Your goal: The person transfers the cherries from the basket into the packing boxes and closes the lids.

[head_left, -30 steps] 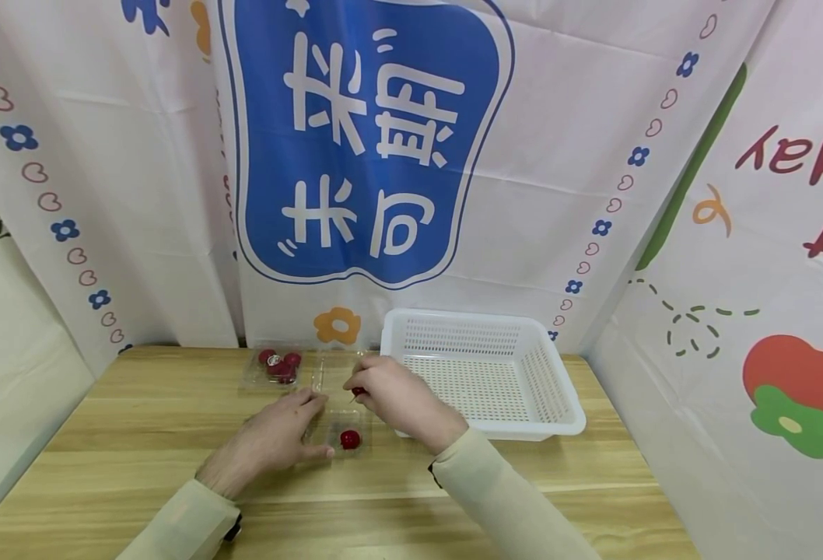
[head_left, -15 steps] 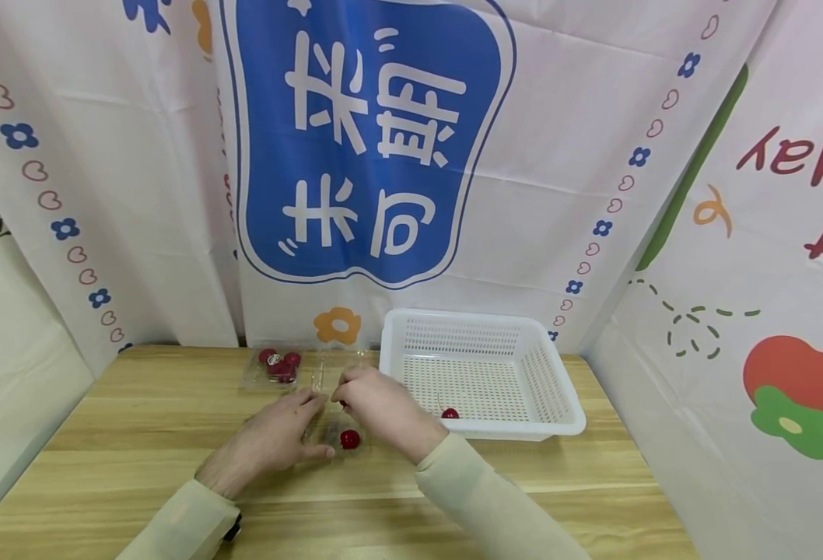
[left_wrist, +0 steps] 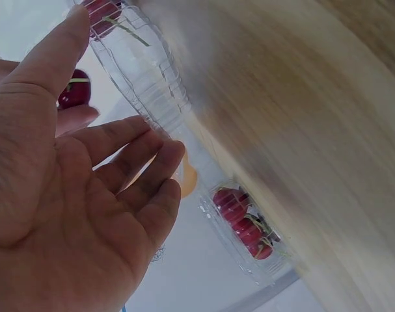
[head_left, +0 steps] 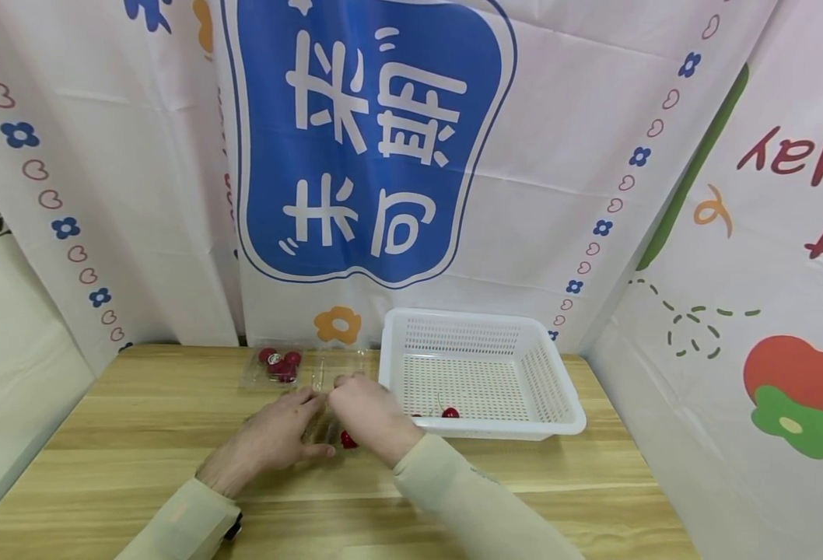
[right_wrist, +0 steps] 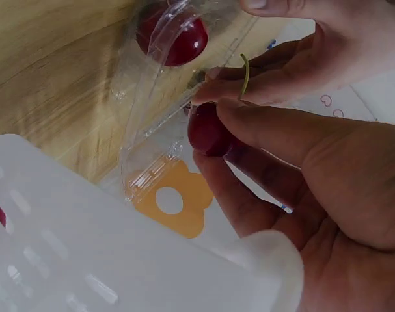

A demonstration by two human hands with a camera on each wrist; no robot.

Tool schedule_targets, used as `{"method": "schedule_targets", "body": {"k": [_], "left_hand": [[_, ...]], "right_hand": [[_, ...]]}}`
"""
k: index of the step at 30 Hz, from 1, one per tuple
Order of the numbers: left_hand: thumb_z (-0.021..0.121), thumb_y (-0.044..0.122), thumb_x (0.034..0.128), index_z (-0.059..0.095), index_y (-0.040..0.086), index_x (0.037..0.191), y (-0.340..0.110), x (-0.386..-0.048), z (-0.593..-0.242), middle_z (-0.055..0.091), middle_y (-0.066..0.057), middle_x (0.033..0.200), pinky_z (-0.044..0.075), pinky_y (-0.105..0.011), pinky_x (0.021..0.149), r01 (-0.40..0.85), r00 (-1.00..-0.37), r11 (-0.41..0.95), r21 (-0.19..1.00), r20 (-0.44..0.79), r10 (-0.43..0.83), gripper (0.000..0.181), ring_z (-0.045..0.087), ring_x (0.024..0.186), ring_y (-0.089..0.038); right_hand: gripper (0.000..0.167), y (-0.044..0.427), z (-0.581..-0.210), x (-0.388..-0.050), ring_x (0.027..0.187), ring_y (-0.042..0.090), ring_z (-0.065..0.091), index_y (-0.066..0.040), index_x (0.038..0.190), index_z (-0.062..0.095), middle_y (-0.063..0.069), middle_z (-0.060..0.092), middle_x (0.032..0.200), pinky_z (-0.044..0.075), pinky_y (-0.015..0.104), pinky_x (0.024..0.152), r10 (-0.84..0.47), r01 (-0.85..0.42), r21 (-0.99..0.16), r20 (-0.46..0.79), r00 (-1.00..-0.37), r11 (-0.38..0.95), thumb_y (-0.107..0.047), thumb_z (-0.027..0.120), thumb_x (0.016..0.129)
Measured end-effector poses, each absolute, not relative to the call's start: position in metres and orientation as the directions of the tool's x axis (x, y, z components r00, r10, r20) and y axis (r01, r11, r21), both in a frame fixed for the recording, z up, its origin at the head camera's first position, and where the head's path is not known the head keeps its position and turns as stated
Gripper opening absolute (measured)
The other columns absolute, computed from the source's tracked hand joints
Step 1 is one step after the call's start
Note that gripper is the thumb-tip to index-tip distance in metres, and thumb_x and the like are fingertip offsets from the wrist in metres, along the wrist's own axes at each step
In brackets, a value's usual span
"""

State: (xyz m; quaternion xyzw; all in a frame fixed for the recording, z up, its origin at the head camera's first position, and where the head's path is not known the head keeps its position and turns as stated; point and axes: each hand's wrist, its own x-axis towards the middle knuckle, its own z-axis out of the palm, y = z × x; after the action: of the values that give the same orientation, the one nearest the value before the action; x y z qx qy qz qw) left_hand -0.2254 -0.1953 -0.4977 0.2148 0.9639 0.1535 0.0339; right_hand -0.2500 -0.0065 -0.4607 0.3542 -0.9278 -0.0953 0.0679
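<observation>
In the right wrist view my right hand [head_left: 372, 412] pinches a dark red cherry [right_wrist: 210, 130] with a green stem between thumb and fingers. That cherry is hidden by the hand in the head view. My left hand [head_left: 274, 435] rests beside an opened clear plastic box [right_wrist: 142, 153], its fingers relaxed and touching the box's side in the left wrist view. Another cherry [head_left: 349, 439] lies in the near part of this box, partly covered by my right hand. To the right, a white perforated basket [head_left: 569, 397] holds a cherry [head_left: 450, 413] and a sliver of a second one.
A second clear box [head_left: 250, 377] with several cherries sits at the back left of the wooden table [head_left: 138, 435]. The basket's left rim stands close to my right hand. Printed cloth [head_left: 523, 194] hangs behind the table and at both sides.
My right hand has moved left and slightly down over the clear box, still pinching a cherry. Cherries in the basket that its arm covered have come into sight. My left hand stays put.
</observation>
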Motion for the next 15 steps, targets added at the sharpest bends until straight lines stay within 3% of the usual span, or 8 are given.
{"method": "schedule_targets", "body": {"k": [15], "left_hand": [[0.096, 0.057, 0.0946, 0.062, -0.007, 0.163, -0.1959, -0.2257, -0.4988, 0.065, -0.032, 0.164, 0.057, -0.07, 0.129, 0.386, -0.911, 0.869, 0.31, -0.019, 0.411, 0.099, 0.067, 0.149, -0.054]], "right_hand": [[0.018, -0.0048, -0.4709, -0.254, 0.095, 0.013, 0.082, -0.02, 0.12, 0.091, -0.002, 0.087, 0.114, 0.072, 0.021, 0.077, -0.65, -0.617, 0.268, 0.048, -0.759, 0.74, -0.013, 0.091, 0.102]]}}
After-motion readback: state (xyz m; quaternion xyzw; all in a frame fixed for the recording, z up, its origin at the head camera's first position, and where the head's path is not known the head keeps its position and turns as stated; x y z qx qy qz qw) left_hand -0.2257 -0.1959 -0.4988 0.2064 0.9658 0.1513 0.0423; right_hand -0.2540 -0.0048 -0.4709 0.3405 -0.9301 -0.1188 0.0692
